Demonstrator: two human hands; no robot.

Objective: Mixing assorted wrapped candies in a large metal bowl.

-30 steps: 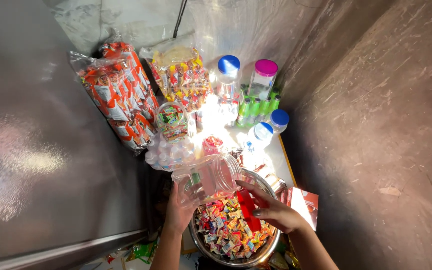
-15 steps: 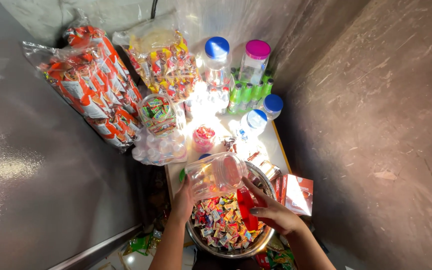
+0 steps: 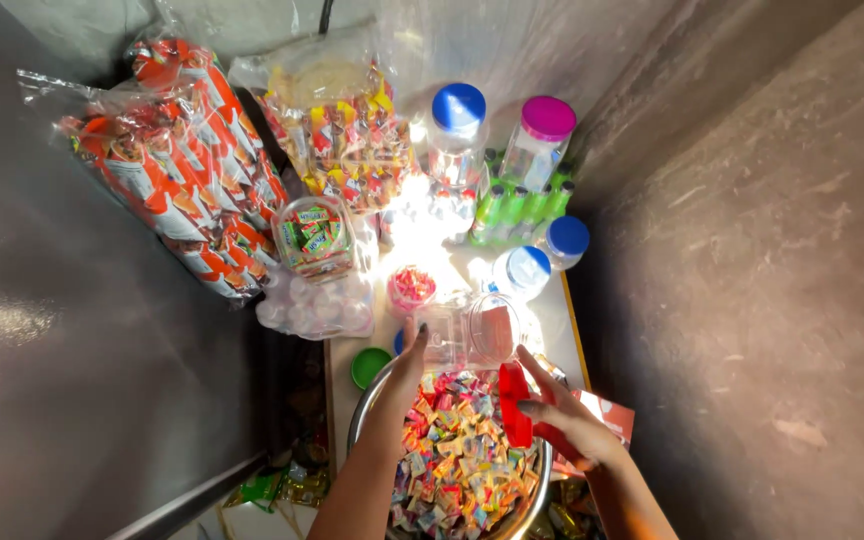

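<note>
My left hand (image 3: 407,365) grips an empty clear plastic jar (image 3: 467,335) that lies tilted on its side, mouth toward the right, just above the far rim of a round metal bowl (image 3: 364,412). The bowl is full of small colourful wrapped candies (image 3: 457,465). My right hand (image 3: 564,415) hovers over the bowl's right side and holds a red lid (image 3: 514,400) on edge, close to the jar's mouth.
On the narrow counter behind stand clear jars with a blue lid (image 3: 458,105), a pink lid (image 3: 548,118) and two smaller blue lids (image 3: 566,236), green bottles (image 3: 517,205), a candy jar (image 3: 317,238), a loose green lid (image 3: 370,366). Orange snack packs (image 3: 167,170) hang left. A wall runs along the right.
The jar has moved a little farther from me and lower toward the bowl's far rim. My right hand has shifted rightward with the red lid. The view tilted slightly.
</note>
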